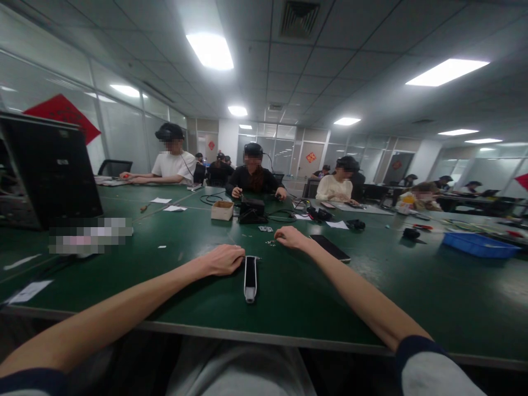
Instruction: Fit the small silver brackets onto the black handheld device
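Observation:
My left hand [226, 259] rests on the green table with its fingers curled in. Its fingertips are at the far left corner of a slim white device with a black face [250, 275], which lies lengthwise towards me. Whether the fingers grip it or something smaller is hidden. A small thin piece [258, 258] sticks out at the device's far right corner. My right hand [291, 237] is farther forward, fingers bent down and drawn together beside a scatter of tiny shiny parts [270, 243]. What its fingertips hold, if anything, is too small to make out.
A black phone-like slab [330, 248] lies right of my right hand. Ahead are small metal plates [265, 229], a cardboard box [221, 210] and a black boxy unit [252, 210] with cables. A computer case [53, 170] stands left, a blue tray [480, 245] right. Several people sit opposite.

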Demonstrator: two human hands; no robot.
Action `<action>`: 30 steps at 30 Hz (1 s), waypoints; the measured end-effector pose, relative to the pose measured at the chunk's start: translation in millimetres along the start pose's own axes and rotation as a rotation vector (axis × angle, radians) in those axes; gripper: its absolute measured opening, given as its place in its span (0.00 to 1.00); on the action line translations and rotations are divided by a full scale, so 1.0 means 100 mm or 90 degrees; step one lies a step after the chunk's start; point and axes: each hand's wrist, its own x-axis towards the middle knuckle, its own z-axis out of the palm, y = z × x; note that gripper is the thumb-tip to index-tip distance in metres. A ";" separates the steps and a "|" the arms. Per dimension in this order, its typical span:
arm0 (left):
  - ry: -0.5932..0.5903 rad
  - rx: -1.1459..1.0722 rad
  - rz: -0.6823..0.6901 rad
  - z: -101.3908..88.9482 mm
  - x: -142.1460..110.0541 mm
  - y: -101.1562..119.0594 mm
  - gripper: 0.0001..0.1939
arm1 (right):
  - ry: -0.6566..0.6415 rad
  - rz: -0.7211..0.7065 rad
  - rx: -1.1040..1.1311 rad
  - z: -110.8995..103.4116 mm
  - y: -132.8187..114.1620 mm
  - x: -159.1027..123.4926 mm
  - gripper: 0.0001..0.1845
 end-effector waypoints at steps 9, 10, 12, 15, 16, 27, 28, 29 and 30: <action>0.004 0.007 0.004 0.05 0.00 -0.04 0.11 | -0.169 0.029 0.053 -0.02 -0.04 0.30 0.12; 0.002 -0.001 0.004 0.05 0.00 -0.05 0.11 | -0.167 0.038 0.050 -0.02 -0.04 0.30 0.11; 0.002 -0.010 0.001 0.05 0.01 -0.06 0.11 | -0.163 0.058 0.032 -0.02 -0.03 0.30 0.10; 0.002 -0.010 0.004 0.04 0.01 -0.05 0.11 | -0.157 0.075 0.010 -0.03 -0.02 0.30 0.10; 0.003 -0.009 0.005 0.04 0.01 -0.05 0.11 | -0.155 0.076 0.005 -0.03 -0.01 0.30 0.10; 0.005 -0.026 0.001 0.06 0.02 -0.06 0.10 | -0.108 0.064 -0.023 -0.03 0.03 0.29 0.15; 0.004 -0.026 0.004 0.06 0.02 -0.06 0.10 | -0.109 0.046 -0.015 -0.03 0.03 0.30 0.15; 0.003 -0.025 0.006 0.06 0.02 -0.06 0.11 | -0.116 0.026 -0.005 -0.03 0.02 0.31 0.14; 0.003 -0.022 0.008 0.06 0.02 -0.06 0.11 | -0.128 0.009 0.005 -0.03 0.01 0.31 0.13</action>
